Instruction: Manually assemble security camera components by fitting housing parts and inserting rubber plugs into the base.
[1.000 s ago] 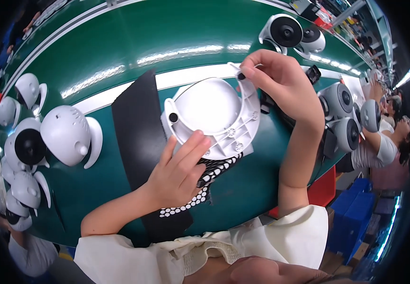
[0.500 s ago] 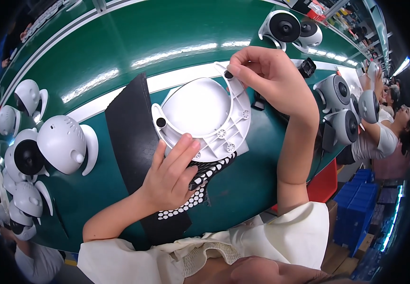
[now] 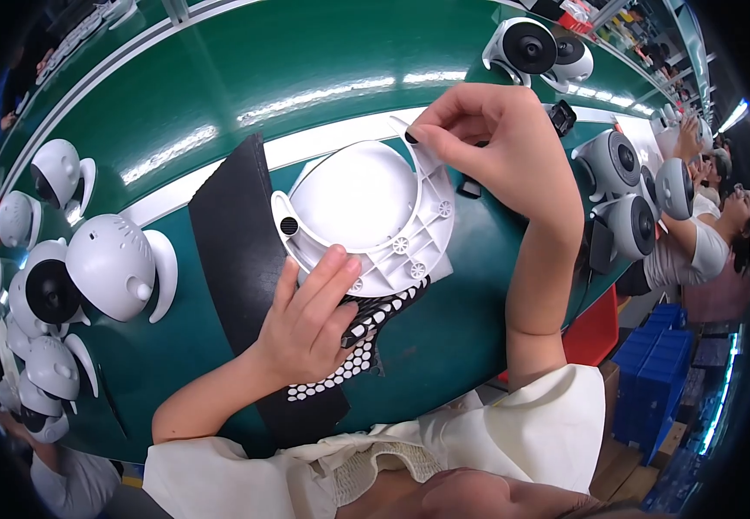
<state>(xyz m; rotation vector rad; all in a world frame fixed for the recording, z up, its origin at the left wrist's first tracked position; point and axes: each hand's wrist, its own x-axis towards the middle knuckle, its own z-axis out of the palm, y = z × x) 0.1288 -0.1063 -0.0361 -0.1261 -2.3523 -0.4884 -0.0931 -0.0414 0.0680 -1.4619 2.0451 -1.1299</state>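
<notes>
A white plastic crescent-shaped stand (image 3: 431,227), its ribbed side up, wraps around a round white shell (image 3: 353,195) in front of me. One arm tip carries a black round foot pad (image 3: 288,226). My left hand (image 3: 310,324) grips the stand's lower left edge, fingers laid over the rim; its thumb is mostly hidden. My right hand (image 3: 496,143) is closed at the opposite arm tip, thumb and index finger pinching at a second black pad (image 3: 410,136), which they partly cover. Beneath the left hand lies a black sheet with white round spots (image 3: 332,381).
A black mat (image 3: 232,233) lies under the work on the green table (image 3: 444,346). Several white rounded devices (image 3: 111,264) stand at left, others (image 3: 613,164) at right, and two (image 3: 526,48) at the back. Blue crates (image 3: 652,372) stand beyond the table; co-workers sit at right.
The stand and shell have shifted slightly left. My right thumb and index finger have moved slightly left with the arm tip and cover more of it.
</notes>
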